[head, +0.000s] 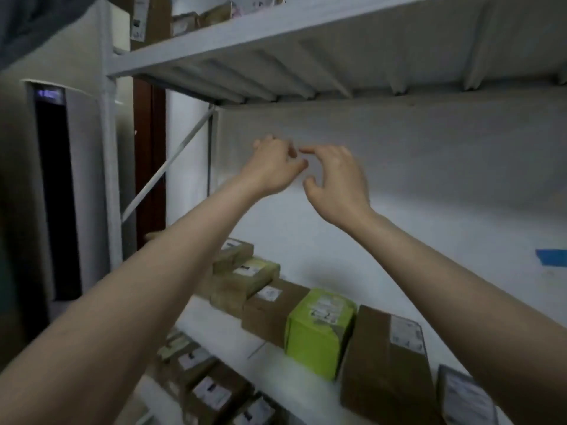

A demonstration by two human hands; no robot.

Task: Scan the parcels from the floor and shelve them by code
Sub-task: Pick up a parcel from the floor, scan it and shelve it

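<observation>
Both my arms reach up in front of a white metal shelf rack. My left hand and my right hand hover close together in the air above the middle shelf, fingers loosely curled, holding nothing. Below them a row of parcels sits on the middle shelf: brown cardboard boxes, a lime green box and a tall brown box, each with a white label. More labelled brown parcels lie on the shelf below.
The underside of the upper shelf is just above my hands, with more parcels on top of it. A white wall is behind the rack, with blue tape at the right. A dark doorway is to the left.
</observation>
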